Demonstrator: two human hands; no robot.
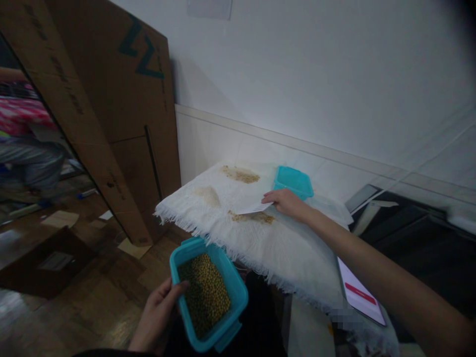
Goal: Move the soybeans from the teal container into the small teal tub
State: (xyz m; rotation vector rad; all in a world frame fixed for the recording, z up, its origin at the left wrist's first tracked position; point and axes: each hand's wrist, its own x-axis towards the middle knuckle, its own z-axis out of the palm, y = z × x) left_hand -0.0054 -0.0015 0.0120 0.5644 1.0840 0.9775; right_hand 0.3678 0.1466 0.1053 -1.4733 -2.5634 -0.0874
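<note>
My left hand (158, 310) grips the near-left rim of a teal plastic container (240, 287), held below the table's front edge. Inside it lie yellow beans (211, 287) beside small dark green beans (193, 305). In my right hand (286, 202) is a thin white card (256, 208), pinched at one corner and held low at a scatter of yellow grains (266, 218) on the white fringed cloth (297, 253). Whether the card touches the cloth I cannot tell. A second heap of grains (243, 175) and a pale heap (208, 196) lie farther left on the cloth.
Behind my right hand stands another teal container (293, 181), near the wall. A phone (360, 292) with a lit screen lies at the table's right. A tall cardboard box (122, 109) rises on the left; a person's leg (33, 158) shows beyond it.
</note>
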